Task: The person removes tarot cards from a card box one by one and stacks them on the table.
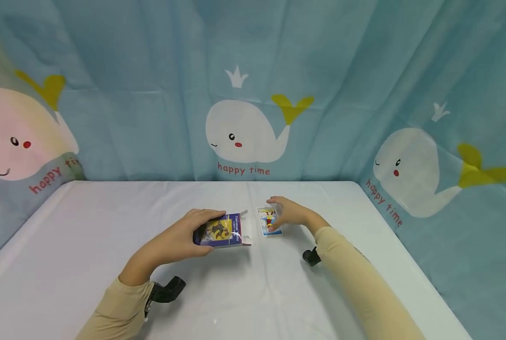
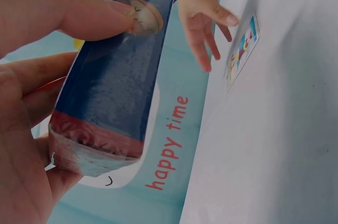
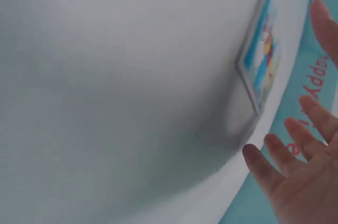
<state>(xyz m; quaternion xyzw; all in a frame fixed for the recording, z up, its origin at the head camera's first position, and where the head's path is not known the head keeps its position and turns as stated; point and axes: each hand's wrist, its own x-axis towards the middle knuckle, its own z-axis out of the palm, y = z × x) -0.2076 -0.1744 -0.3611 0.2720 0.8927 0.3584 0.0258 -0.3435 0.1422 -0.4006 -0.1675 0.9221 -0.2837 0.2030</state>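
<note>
A dark blue card box with a yellow picture is gripped by the left hand, its open flap end facing right. In the left wrist view the thumb presses on the box's narrow side. An illustrated card or thin stack of cards lies on the table right of the box. Over its right edge hovers the right hand, fingers spread and apart from the card in the right wrist view, where the hand is beside the card.
A white cloth covers the table. Behind and at the sides hangs a blue curtain printed with whales. Black wrist devices sit by the left sleeve and the right sleeve.
</note>
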